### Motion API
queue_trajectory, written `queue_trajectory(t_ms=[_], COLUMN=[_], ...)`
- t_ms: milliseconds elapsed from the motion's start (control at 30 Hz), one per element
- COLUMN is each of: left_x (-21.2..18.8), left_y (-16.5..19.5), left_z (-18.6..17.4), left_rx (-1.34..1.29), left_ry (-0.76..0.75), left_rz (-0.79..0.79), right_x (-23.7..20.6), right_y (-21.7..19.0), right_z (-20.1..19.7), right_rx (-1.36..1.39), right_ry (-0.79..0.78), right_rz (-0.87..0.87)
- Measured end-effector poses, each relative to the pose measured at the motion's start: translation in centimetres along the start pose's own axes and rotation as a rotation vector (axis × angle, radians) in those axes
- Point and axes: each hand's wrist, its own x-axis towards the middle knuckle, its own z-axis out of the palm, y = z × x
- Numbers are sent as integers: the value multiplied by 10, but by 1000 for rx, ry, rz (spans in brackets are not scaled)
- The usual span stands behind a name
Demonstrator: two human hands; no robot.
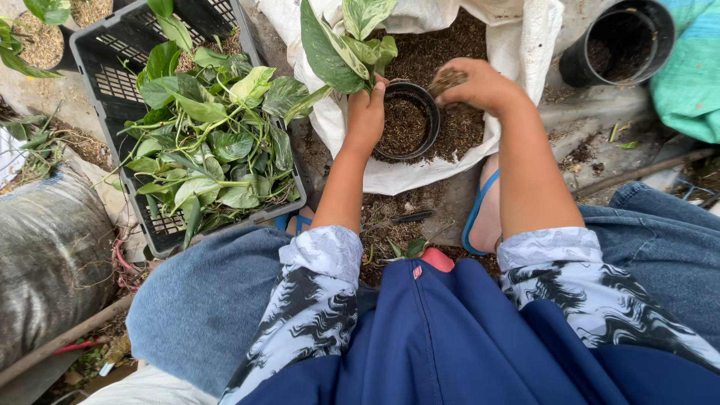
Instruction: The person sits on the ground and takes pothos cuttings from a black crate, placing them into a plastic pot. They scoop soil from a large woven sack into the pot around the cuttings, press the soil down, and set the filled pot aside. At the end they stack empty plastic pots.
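The left hand [365,112] was closed around the stems of a variegated green-and-cream leafy cutting [346,37], pinching them at the near rim of a small round black plastic pot [406,124]; leaves stood up above the fist. The right hand [480,84] was bunched, fingers pressed together on a clump of brown fibrous potting mix [448,79], just above the pot's far-right rim. Pot sat approx. centre of an open white woven sack [420,176] filled w/ same brown mix; pot partly filled. L of sack: grey slotted plastic crate [112,67] holding loose green cuttings [210,142]. Upper R: larger empty black pot [619,41], well apart from the hands.
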Motion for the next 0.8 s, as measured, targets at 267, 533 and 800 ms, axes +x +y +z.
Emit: queue_trajectory(t_ms=[267, 533, 800], left_x=[-9, -16, -12], left_y=[31, 31, 4], left_z=[-3, 7, 36], left_rx=[-121, -61, -300], left_ry=[17, -28, 6], left_rz=[50, -18, -213], right_x=[-21, -28, -33], right_y=[-39, -30, -35], right_z=[68, 71, 76], right_rx=[-332, 25, -191], right_ry=[87, 118, 288], right_rz=[-277, -187, -344])
